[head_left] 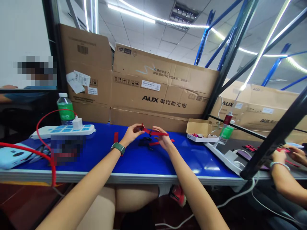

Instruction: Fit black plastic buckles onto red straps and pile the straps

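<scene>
My left hand (132,132), with a green watch on its wrist, pinches one end of a thin red strap (153,132) above the blue table (134,161). My right hand (162,138) is closed on the strap's other end. A small dark part (145,141) and more red strips (158,143) lie on the table just beneath both hands. Another red piece (116,137) lies left of my left hand.
A white power strip (62,130) with a charger, a green bottle (65,108) and a red cable (45,150) are at the left. An open cardboard box (200,130) of small parts sits right. Cardboard cartons line the back. Another person's hands (289,155) work at far right.
</scene>
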A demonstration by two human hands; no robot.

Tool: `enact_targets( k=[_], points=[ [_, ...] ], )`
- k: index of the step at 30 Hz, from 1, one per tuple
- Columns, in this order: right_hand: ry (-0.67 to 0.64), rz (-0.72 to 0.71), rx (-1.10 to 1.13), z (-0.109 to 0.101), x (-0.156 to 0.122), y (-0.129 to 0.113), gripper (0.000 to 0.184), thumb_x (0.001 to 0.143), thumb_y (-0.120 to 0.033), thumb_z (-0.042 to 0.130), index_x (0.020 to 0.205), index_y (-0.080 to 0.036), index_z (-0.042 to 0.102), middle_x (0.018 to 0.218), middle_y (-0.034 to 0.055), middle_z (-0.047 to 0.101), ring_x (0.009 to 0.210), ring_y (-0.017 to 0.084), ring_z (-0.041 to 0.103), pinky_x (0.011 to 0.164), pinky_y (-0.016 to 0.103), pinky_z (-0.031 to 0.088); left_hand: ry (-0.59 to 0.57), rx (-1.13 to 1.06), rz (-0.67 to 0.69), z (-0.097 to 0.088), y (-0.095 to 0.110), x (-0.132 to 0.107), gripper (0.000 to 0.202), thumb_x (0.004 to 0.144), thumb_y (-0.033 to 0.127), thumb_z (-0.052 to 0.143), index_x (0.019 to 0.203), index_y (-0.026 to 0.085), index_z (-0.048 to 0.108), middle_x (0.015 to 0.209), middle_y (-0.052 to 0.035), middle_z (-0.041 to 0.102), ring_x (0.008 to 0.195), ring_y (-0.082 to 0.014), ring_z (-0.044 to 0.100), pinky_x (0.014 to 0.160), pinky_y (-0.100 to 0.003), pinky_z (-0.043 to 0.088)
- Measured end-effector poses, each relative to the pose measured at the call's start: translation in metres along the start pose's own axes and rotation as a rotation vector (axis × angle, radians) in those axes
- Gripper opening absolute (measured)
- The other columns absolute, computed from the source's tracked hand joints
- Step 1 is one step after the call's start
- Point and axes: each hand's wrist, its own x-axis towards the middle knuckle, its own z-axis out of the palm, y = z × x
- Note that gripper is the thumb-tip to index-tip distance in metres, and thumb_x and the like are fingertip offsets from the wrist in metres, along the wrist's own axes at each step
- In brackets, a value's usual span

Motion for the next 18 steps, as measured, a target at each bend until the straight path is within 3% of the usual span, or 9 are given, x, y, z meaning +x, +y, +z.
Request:
enact_targets(
  k=[3,5,8,11,15,18],
  points=[
    [0.311,-0.103,-0.231,0.001,0.003,0.001,0.032,0.083,-0.047,0.052,0.103,-0.024,0.062,0.094,0.0033,0.065,0.085,0.019,0.059,0.068,0.026,0.045,0.013,0.252,0.06,0.001,0.004,-0.003,0.039,0.077,0.041,0.079,0.108,0.019,0.067,0.102,-0.008,0.074,0.095,-0.0241,0.07,0.086,-0.037,0.054],
    [0.369,-0.249,-0.406,0.004,0.001,-0.003,0.03,0.087,-0.048,0.048,0.096,-0.022,0.061,0.087,0.0024,0.062,0.081,0.019,0.057,0.072,0.028,0.045,-0.001,0.394,0.151,0.003,0.01,-0.005,0.034,0.079,0.037,0.077,0.108,0.021,0.068,0.102,-0.0065,0.072,0.095,-0.0231,0.068,0.087,-0.037,0.053],
    [0.22,-0.381,-0.604,0.012,-0.005,-0.008,0.033,0.089,-0.053,0.052,0.085,-0.021,0.06,0.08,0.0013,0.061,0.078,0.017,0.053,0.074,0.028,0.042,-0.061,0.497,0.275,0.006,0.017,-0.008,0.029,0.081,0.031,0.076,0.107,0.022,0.069,0.103,-0.0062,0.07,0.097,-0.0224,0.066,0.089,-0.036,0.051],
    [0.043,-0.311,-0.651,0.019,-0.007,-0.009,0.041,0.085,-0.059,0.059,0.071,-0.02,0.057,0.065,-0.0018,0.054,0.064,0.014,0.047,0.064,0.026,0.038,-0.11,0.54,0.311,0.008,0.018,-0.008,0.027,0.08,0.027,0.076,0.106,0.022,0.069,0.102,-0.0056,0.071,0.097,-0.0228,0.065,0.088,-0.036,0.05],
    [-0.055,-0.274,-0.48,0.022,-0.005,-0.006,0.043,0.084,-0.059,0.062,0.068,-0.019,0.056,0.061,-0.0031,0.051,0.061,0.013,0.045,0.061,0.025,0.036,-0.123,0.554,0.27,0.01,0.013,-0.008,0.025,0.077,0.028,0.078,0.1,0.022,0.069,0.098,-0.0048,0.071,0.091,-0.0224,0.065,0.084,-0.035,0.05],
    [-0.056,-0.246,-0.265,0.023,-0.004,-0.007,0.039,0.083,-0.055,0.067,0.07,-0.019,0.06,0.063,-0.0029,0.054,0.061,0.012,0.048,0.062,0.025,0.04,-0.112,0.559,0.237,0.011,0.01,-0.007,0.026,0.076,0.03,0.079,0.099,0.022,0.068,0.099,-0.0046,0.071,0.091,-0.0227,0.065,0.084,-0.035,0.05]
  ],
)
